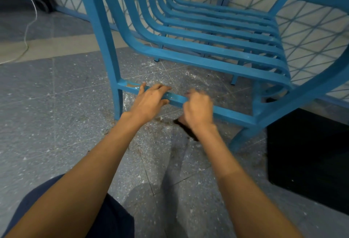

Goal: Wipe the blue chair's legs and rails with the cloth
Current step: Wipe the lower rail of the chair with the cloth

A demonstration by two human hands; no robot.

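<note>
Wiping lower side rail (232, 112) of blue chair (207, 36), centre frame, floor-standing. Left hand (149, 100): fingers spread, resting on rail, empty. Right hand (198, 108): fisted on rail, blurred; dark scrap beneath wrist, probably the cloth (184, 127), grip unclear. Advice: brace left, stroke full length, wrap underside, finish at chipped left joint and legs.

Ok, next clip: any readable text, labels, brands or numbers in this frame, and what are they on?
None can be read.
Chair: plain blue paint, with no label or brand showing.
Lower rail by the hands: only a chipped patch of paint.
Floor: speckled tiles with no markings.
Black box at the right: dark and featureless, no print visible.
</note>
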